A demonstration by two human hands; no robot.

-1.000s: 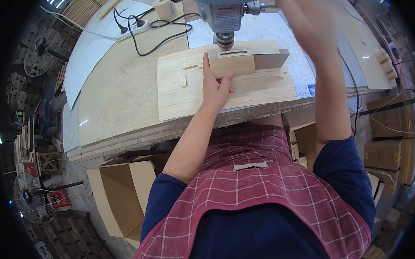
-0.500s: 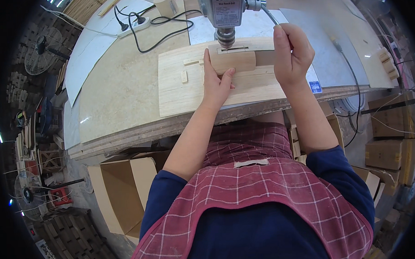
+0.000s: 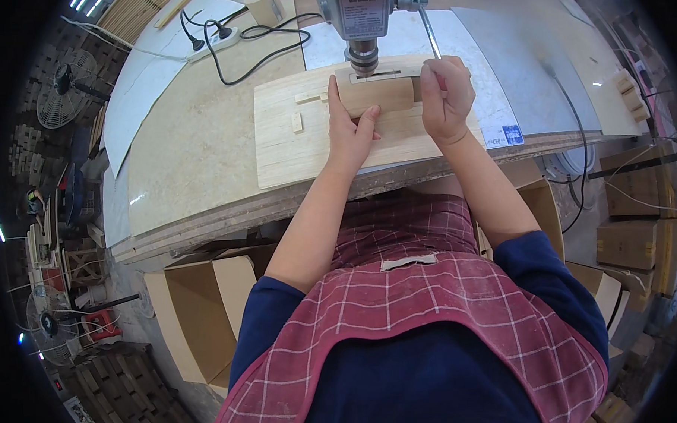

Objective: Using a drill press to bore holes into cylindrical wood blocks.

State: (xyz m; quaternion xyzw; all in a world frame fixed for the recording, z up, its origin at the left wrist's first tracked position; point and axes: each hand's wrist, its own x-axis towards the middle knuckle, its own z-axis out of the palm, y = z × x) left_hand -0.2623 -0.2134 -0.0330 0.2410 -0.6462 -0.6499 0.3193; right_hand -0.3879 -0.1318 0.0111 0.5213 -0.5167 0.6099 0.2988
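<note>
A grey bench drill [image 3: 355, 17] stands at the top middle, its chuck [image 3: 364, 58] low over a pale wooden piece [image 3: 379, 97]. My left hand [image 3: 349, 135] holds that piece, index finger along its left end and thumb on its near side. My right hand [image 3: 448, 99] is closed round the lower end of the drill's feed lever [image 3: 430, 35], right of the piece. The piece lies on a wide wooden board [image 3: 292, 153], against a slotted strip [image 3: 386, 75]. The drill's tip is too small to make out.
Small wooden blocks [image 3: 297, 123] sit on the board's left. A power strip [image 3: 213, 44] with a black cable lies back left on the worktable [image 3: 180, 157], near a roll [image 3: 263, 7]. Open cardboard boxes [image 3: 200, 313] stand below the front edge. A fan [image 3: 66, 87] is far left.
My right hand has pulled the lever down and to the left, nearer the wooden piece. The chuck looks slightly lower against the strip. My left hand keeps its hold.
</note>
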